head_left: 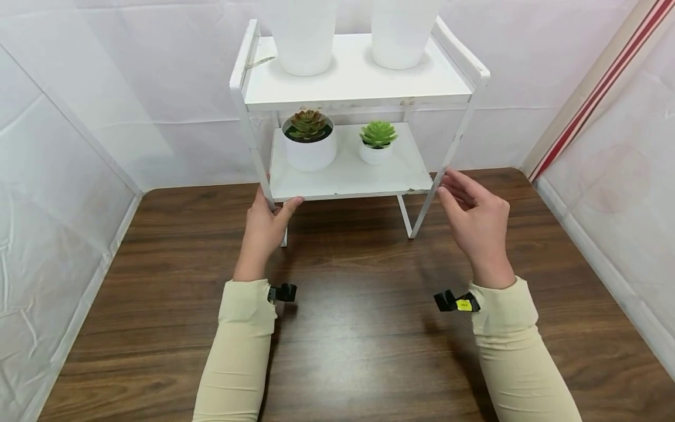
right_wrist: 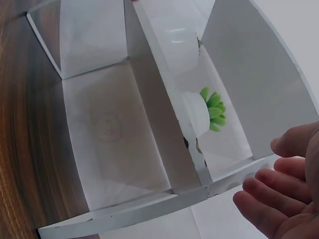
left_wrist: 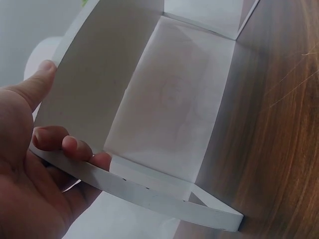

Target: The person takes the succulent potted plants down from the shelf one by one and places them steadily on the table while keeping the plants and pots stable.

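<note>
A white two-tier shelf rack (head_left: pixel 337 91) stands toward the back of the table. My left hand (head_left: pixel 266 225) grips its left leg, the thumb along the front edge of the lower shelf (head_left: pixel 348 179); in the left wrist view the fingers (left_wrist: pixel 79 148) curl around the leg bar. Beside the right leg is my right hand (head_left: pixel 477 217), fingertips right at the bar, with loosely bent fingers not wrapped around it in the right wrist view. On the lower shelf sit a reddish-green succulent in a white pot (head_left: pixel 311 149) and a smaller bright green succulent (head_left: pixel 377 136).
Two tall white pots (head_left: pixel 303 50) stand on the upper shelf, their tops cut off by the view. The dark wooden table (head_left: pixel 337 328) reaches white sheeting (head_left: pixel 195 146) behind and at both sides. A red-striped band (head_left: pixel 590 102) runs down the right corner.
</note>
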`<act>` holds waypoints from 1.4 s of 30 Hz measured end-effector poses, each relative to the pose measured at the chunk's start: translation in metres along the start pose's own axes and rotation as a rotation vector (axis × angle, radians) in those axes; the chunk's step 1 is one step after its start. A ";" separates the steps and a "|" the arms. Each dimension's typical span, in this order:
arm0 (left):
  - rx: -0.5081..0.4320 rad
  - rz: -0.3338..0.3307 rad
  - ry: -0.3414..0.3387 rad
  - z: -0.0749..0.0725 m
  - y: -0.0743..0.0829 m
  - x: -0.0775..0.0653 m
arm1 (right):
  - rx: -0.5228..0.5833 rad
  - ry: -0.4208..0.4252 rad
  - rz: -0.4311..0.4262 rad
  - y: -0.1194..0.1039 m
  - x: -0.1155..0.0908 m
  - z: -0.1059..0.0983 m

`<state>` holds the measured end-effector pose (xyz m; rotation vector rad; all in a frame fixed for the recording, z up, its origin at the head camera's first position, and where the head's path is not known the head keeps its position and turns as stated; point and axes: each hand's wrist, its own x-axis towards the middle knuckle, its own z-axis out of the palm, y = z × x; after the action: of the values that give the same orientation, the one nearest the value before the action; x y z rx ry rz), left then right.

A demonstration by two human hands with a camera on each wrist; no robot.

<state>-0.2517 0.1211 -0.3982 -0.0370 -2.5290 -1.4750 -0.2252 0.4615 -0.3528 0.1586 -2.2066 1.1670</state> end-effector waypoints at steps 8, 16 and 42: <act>-0.009 -0.020 -0.014 -0.001 0.002 -0.001 | 0.040 -0.028 -0.005 -0.007 -0.001 0.003; -0.009 -0.019 -0.019 -0.001 0.002 -0.002 | 0.076 -0.081 0.004 -0.014 0.002 0.010; -0.019 -0.016 -0.038 -0.002 0.002 -0.001 | 0.151 -0.124 -0.008 -0.021 0.002 0.037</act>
<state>-0.2503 0.1206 -0.3960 -0.0483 -2.5511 -1.5188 -0.2357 0.4203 -0.3518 0.3104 -2.2206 1.3517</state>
